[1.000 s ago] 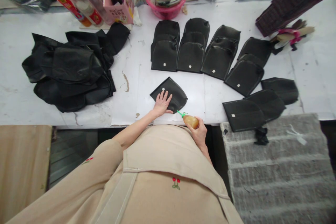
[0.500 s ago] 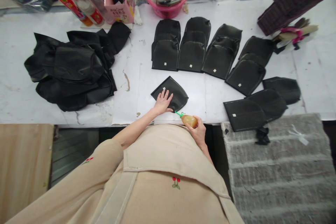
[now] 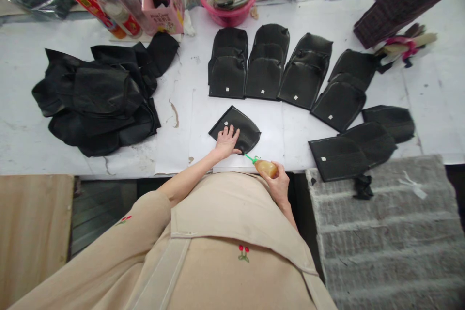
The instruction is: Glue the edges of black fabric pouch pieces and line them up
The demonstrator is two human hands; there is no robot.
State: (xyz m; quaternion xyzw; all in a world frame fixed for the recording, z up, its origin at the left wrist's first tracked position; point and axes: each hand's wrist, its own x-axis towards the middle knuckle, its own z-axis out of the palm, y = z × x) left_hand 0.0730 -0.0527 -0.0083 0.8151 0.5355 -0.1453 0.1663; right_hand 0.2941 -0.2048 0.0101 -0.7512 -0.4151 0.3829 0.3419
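Observation:
A black piece [image 3: 245,128] with a small white label lies turned at an angle on the white table near its front edge. My left hand [image 3: 226,143] rests on its lower left part, fingers spread and lying flat. In my right hand [image 3: 279,181] is a squeeze bottle [image 3: 266,168] of amber liquid, held with the fingers wrapped round it. The bottle's thin green nozzle points left, its tip at the piece's lower corner beside my left thumb. Behind and to the right, overlapping black pieces [image 3: 227,75] with white labels form an arc.
On the left lies a heap of black pieces [image 3: 105,92]. Along the back stand upright bottles [image 3: 87,2], a pink box [image 3: 165,19] and a pink basket [image 3: 228,18]. A dark patterned bundle [image 3: 395,5] is at back right, grey cloth [image 3: 385,232] at front right.
My right hand and the bottle have shifted slightly right and down, the nozzle tip moving right along the piece's lower corner. My left hand stays on the piece, almost unmoved.

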